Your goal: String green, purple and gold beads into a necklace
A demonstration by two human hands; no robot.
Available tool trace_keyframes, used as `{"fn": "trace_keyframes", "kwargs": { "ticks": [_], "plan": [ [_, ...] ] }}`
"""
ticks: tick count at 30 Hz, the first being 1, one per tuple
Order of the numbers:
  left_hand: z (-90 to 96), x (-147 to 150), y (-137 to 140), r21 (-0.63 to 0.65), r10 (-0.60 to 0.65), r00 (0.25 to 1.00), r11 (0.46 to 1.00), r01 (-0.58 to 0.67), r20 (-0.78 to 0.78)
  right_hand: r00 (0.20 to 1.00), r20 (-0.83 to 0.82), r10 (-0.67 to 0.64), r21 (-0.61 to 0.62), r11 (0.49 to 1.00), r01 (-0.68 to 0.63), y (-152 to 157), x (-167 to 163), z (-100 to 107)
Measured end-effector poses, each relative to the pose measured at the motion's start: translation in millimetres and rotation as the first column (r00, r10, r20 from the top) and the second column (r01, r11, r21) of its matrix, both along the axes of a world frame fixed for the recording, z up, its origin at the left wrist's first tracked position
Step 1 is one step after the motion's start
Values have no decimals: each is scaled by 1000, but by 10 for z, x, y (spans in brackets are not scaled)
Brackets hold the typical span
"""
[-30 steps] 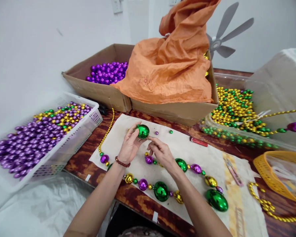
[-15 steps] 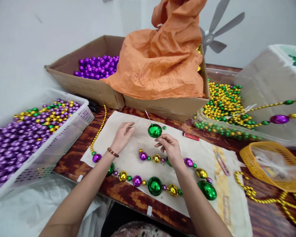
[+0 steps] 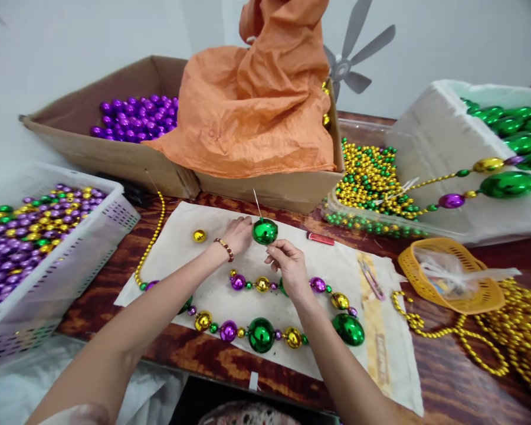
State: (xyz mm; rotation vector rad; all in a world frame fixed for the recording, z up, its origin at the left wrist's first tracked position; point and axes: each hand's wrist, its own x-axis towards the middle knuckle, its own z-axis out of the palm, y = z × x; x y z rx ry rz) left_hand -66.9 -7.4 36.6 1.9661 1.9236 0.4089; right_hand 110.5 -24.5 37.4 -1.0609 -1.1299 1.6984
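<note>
Rightward over the cloth [image 3: 223,298] has come the left hand [image 3: 239,235], from clear of the green bead [image 3: 264,232] to just beside it. By the left end of the counter [image 3: 86,316] stands the white basket [image 3: 82,265], likely so its beads are in easy reach. Next, the gold strand [image 3: 162,212] runs toward the near edge, and the gold bead [image 3: 199,236] lies loose on the cloth, probably apart so it can be picked up singly. Left fingertips are hidden; I cannot tell whether that grip is spread or closed. Near the far edge, the needle [image 3: 256,203] stands up through the green bead, held above the cloth. Under it, the right hand [image 3: 291,265] pinches what looks like the needle's lower end, seemingly to leave the tip free. Toward the near edge the bead string [image 3: 261,334] lies in two rows, perhaps to show its order. Snips [image 3: 370,278] and the yellow basket [image 3: 451,301] are toward the right end. Half a second ago the left hand hid the gold bead, now uncovered; a small green bead then visible is out of sight.
</note>
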Motion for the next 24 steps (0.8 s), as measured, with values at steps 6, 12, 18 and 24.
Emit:
{"fn": "trace_keyframes", "kwargs": {
  "ticks": [6, 12, 18, 24],
  "plan": [
    [9, -164, 2, 17, 147, 908, 986, -167, 392, 999, 31, 32, 30, 999, -33, 7, -21, -2],
    [325, -447, -232, -315, 316, -61, 871, -376, 947, 982, 130, 137, 128, 980, -154, -25, -48, -19],
    [480, -470, -424, -372, 256, -330, 856, -359, 908, 960, 194, 204, 182, 954, -240, -61, -90, -30],
    [441, -482, -447, -410, 266, -373, 825, -389, 889, 952, 219, 215, 206, 943, -261, -64, -96, -5]
  ]
}}
